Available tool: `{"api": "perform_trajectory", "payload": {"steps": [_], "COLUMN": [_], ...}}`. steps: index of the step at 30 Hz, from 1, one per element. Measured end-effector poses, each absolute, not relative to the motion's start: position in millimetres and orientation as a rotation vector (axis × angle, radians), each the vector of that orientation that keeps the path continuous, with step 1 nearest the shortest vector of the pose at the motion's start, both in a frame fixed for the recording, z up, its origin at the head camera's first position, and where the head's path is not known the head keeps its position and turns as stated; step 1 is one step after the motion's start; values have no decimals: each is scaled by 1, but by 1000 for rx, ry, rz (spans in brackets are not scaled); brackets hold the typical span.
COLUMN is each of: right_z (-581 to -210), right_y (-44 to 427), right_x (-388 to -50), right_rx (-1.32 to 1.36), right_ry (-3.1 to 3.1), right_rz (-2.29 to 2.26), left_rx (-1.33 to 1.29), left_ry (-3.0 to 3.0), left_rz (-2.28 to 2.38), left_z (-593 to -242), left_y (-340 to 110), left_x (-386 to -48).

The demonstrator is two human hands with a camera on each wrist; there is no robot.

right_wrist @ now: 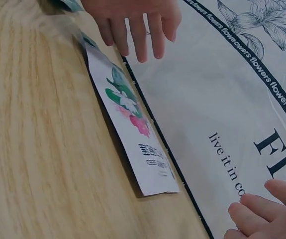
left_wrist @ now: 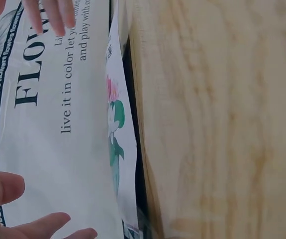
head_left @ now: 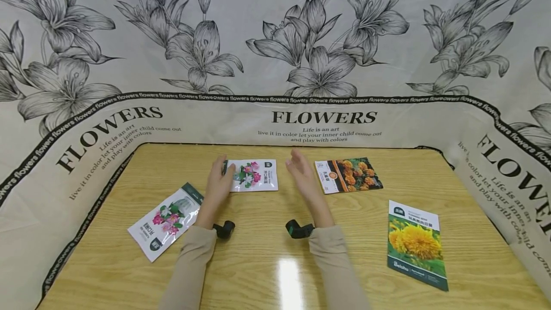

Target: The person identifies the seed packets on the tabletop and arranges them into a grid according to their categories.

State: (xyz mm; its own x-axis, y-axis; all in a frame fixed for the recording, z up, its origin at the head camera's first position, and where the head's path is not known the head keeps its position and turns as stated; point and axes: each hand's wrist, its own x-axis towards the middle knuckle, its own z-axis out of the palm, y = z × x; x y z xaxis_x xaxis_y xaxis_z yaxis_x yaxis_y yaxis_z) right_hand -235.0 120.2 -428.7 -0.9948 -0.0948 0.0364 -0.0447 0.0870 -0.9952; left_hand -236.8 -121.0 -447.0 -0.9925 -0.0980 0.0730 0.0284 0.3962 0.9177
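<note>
A white seed packet (head_left: 254, 176) with pink flowers and a dark green end lies on its side near the table's back edge. My left hand (head_left: 220, 181) is at its left end, covering part of the dark strip; its fingers (right_wrist: 140, 37) look straight in the right wrist view. Whether it touches the packet, I cannot tell. My right hand (head_left: 303, 176) hovers just past the packet's right end, fingers extended and holding nothing. To its right lies a seed packet with orange flowers (head_left: 350, 175). Another pink-flower packet (head_left: 165, 221) lies slanted beside my left forearm.
A yellow-flower seed packet (head_left: 415, 243) lies at the right on the wooden table (head_left: 254, 252). White cloth printed with flowers and lettering (head_left: 215, 123) rises along the back and both sides. A black wrist device (head_left: 225, 229) sits at each cuff.
</note>
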Motion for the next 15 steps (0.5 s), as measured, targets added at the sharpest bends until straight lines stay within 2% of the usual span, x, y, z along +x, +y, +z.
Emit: {"api": "perform_trajectory", "payload": {"steps": [9,15], "right_z": [-452,-457], "right_y": [109,103], "right_x": [-237,-232], "right_rx": [-82,-83], "right_ry": [2043,2085], "right_rz": [-2265,-2152], "left_rx": [144,147], "left_ry": [-2492,-2566], "left_rz": [-1776,-1761], "left_z": [-455,-457], "left_y": [-126,-128], "left_x": [-239,-240]}}
